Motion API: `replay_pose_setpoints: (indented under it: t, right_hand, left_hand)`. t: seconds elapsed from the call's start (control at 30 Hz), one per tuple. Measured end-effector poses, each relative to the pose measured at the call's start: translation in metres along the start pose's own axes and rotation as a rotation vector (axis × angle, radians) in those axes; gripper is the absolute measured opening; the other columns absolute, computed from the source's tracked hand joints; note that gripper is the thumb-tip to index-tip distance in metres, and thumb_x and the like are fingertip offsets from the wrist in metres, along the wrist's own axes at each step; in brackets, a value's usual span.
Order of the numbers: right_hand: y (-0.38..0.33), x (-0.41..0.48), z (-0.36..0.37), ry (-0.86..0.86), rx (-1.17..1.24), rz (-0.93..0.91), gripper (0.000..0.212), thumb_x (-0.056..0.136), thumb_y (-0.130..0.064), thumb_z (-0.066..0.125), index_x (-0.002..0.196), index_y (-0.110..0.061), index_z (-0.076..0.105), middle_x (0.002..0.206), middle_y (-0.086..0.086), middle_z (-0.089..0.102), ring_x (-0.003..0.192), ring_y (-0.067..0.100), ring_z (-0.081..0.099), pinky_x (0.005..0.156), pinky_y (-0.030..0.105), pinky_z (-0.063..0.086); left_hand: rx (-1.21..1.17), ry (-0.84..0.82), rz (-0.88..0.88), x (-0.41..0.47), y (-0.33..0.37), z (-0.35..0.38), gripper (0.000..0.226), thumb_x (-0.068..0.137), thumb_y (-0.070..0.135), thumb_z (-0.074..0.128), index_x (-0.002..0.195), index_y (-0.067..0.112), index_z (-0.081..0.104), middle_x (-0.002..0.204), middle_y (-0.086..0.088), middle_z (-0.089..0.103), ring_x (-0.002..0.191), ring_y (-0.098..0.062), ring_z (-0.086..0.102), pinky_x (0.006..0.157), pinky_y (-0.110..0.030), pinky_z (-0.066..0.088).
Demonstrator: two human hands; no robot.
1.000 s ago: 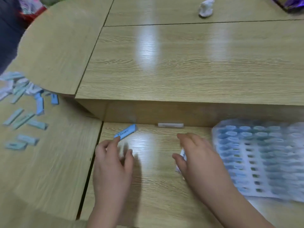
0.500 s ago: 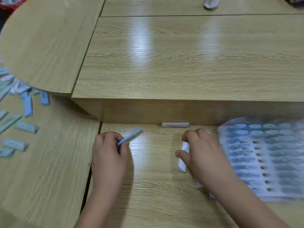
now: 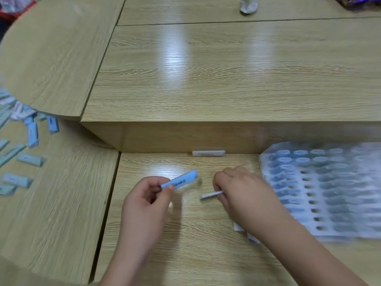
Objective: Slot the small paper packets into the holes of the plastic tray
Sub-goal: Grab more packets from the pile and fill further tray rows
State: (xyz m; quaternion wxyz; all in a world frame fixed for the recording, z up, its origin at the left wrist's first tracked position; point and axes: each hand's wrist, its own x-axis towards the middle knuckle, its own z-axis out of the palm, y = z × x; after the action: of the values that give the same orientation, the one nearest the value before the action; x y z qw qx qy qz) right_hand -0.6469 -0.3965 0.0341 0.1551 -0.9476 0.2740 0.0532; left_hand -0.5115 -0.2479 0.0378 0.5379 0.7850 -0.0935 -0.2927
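My left hand (image 3: 145, 205) pinches a blue paper packet (image 3: 179, 180) between thumb and fingers, its far end pointing right and up. My right hand (image 3: 243, 193) grips a white packet (image 3: 210, 195) seen edge-on, just right of the blue one. The two packets are a small gap apart. The plastic tray (image 3: 321, 188) lies at the right on the lower desk, with many holes; its upper and right rows hold blue packets, and a middle column of holes is open. More white packets (image 3: 239, 228) peek out under my right forearm.
A heap of loose blue and pale green packets (image 3: 26, 137) lies on the left desk. A white packet (image 3: 208, 153) rests against the step of the raised desk (image 3: 206, 79). A crumpled white object (image 3: 248, 5) sits far back.
My left hand has brought the blue packet rightward toward my right hand. My right hand has turned its white packet from upright to nearly flat, edge-on. The camera has shifted slightly.
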Motion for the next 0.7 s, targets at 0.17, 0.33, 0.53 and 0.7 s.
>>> replay_pose_setpoints:
  t: [0.17,0.33,0.53,0.7]
  right_hand:
    - [0.009,-0.036,-0.031,0.134,0.421,0.104,0.027,0.096,-0.030,0.056,0.117,-0.043,0.046,0.097,-0.023,0.052,0.089,0.003,0.051,0.072,0.024,0.038]
    - [0.026,-0.075,-0.062,0.108,0.998,0.198,0.069,0.094,-0.014,0.062,0.121,-0.073,0.038,0.100,-0.029,0.052,0.076,0.009,0.071,0.076,0.036,0.059]
    - [0.072,-0.100,-0.079,0.222,1.306,0.340,0.057,0.092,0.006,0.049,0.103,-0.049,0.055,0.100,-0.012,0.062,0.069,0.024,0.073,0.065,0.034,0.059]
    - [0.107,-0.111,-0.081,0.300,1.286,0.355,0.032,0.098,-0.007,0.050,0.112,-0.036,0.048,0.089,-0.004,0.069,0.072,0.021,0.073,0.072,0.035,0.059]
  left_hand:
    - [-0.194,-0.117,-0.078,-0.025,0.022,0.016,0.009,0.088,0.002,0.068,0.090,0.009,0.063,0.080,-0.015,0.074,0.068,-0.011,0.066,0.073,-0.032,0.048]
    - [-0.395,-0.262,-0.073,-0.057,0.050,0.056,0.038,0.067,-0.005,0.079,0.098,0.008,0.061,0.082,-0.016,0.074,0.078,-0.027,0.074,0.065,-0.028,0.058]
    - [-0.332,-0.310,-0.023,-0.092,0.066,0.120,0.024,0.083,-0.015,0.064,0.100,0.003,0.068,0.086,-0.014,0.076,0.078,-0.027,0.076,0.066,-0.030,0.062]
    - [-0.298,-0.328,-0.042,-0.114,0.073,0.155,0.021,0.086,-0.013,0.064,0.100,0.002,0.067,0.086,-0.012,0.077,0.078,-0.025,0.077,0.065,-0.027,0.061]
